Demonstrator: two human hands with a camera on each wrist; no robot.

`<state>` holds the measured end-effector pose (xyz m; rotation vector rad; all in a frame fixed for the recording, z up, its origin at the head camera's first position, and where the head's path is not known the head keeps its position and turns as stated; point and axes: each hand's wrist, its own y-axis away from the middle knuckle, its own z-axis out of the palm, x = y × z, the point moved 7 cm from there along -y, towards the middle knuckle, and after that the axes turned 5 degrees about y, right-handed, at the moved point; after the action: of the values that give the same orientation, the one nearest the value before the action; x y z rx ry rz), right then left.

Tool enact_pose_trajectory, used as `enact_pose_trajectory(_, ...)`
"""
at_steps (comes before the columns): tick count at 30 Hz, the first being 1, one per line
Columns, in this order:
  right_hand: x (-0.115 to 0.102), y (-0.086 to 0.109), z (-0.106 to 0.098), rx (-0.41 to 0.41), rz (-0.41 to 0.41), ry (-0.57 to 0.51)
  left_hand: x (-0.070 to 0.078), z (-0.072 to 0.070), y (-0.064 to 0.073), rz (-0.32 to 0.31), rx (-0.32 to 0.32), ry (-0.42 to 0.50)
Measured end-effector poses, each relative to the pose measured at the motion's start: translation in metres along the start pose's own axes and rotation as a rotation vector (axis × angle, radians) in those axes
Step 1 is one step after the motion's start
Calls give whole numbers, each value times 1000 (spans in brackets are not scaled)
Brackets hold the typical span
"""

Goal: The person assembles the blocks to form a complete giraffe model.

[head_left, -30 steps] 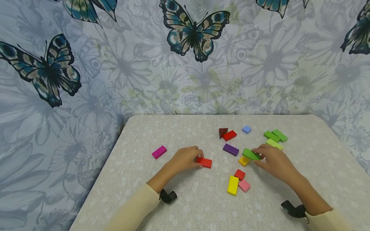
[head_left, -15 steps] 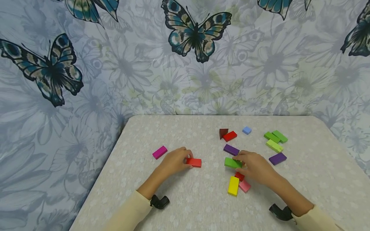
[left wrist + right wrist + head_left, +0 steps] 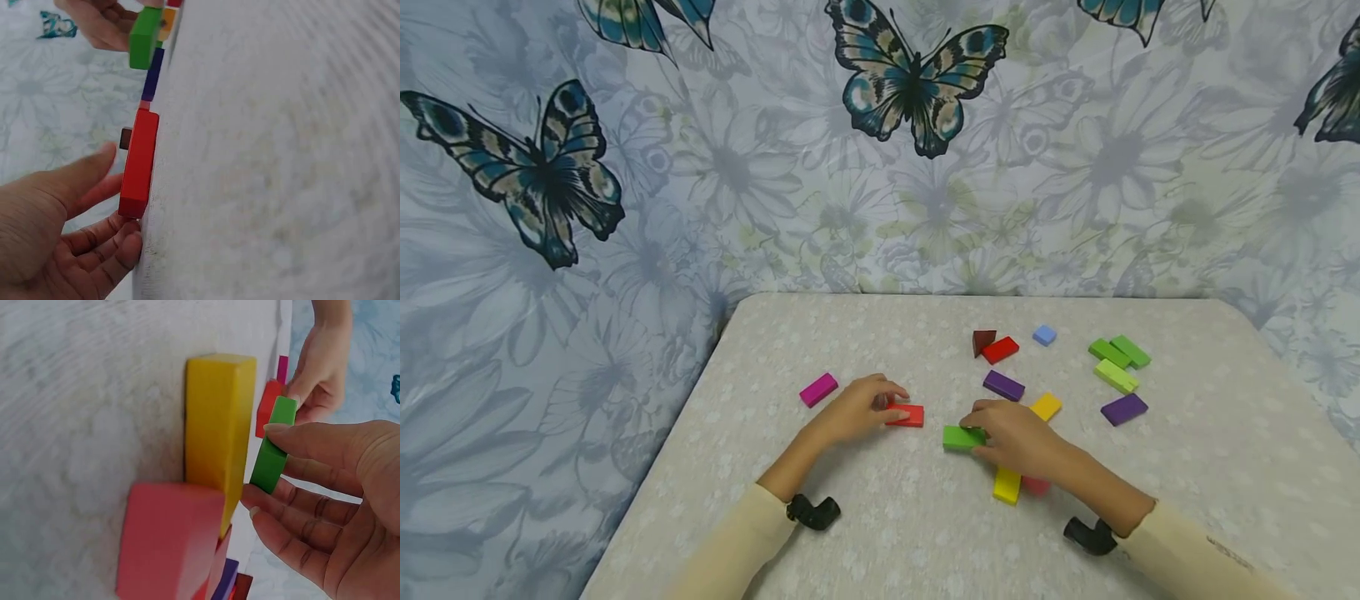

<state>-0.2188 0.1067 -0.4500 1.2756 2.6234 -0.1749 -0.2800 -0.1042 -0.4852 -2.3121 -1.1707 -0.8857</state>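
Observation:
On the table a red block (image 3: 912, 416) lies flat, my left hand (image 3: 856, 410) at its left end. In the left wrist view the thumb stands apart from the red block (image 3: 139, 165), and the loosely bent fingers are right by its near end. My right hand (image 3: 1018, 437) pinches a green block (image 3: 959, 438) between thumb and fingers, a short way right of the red one. The right wrist view shows the green block (image 3: 274, 447) upheld by the thumb on one face. Beneath the right hand, a yellow block (image 3: 1007, 487) and a pink block (image 3: 1036, 485) are partly covered.
A magenta block (image 3: 818, 390) lies left of the left hand. Beyond the right hand are a purple block (image 3: 1003, 385), an orange-yellow block (image 3: 1047, 407), a red block (image 3: 1001, 350), a brown triangular block (image 3: 982, 342) and a blue block (image 3: 1044, 335). Green blocks (image 3: 1108, 353) lie at right.
My right hand has carried the green block leftward, toward the red one, uncovering the orange-yellow and right-hand purple blocks. The left hand moved the red block left, then its thumb and fingers loosened.

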Motion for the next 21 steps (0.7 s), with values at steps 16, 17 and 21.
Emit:
enact_pose_trajectory(16,-7,-11,11,-40,39,-29,-32,5,-3,15,135,385)
enact_pose_trajectory(17,-7,-10,9,-33,47,-27,-32,6,-2,13,135,382)
enact_pose_trajectory(21,-1,-4,4,-6,91,-17,-32,7,-4,0,131,370)
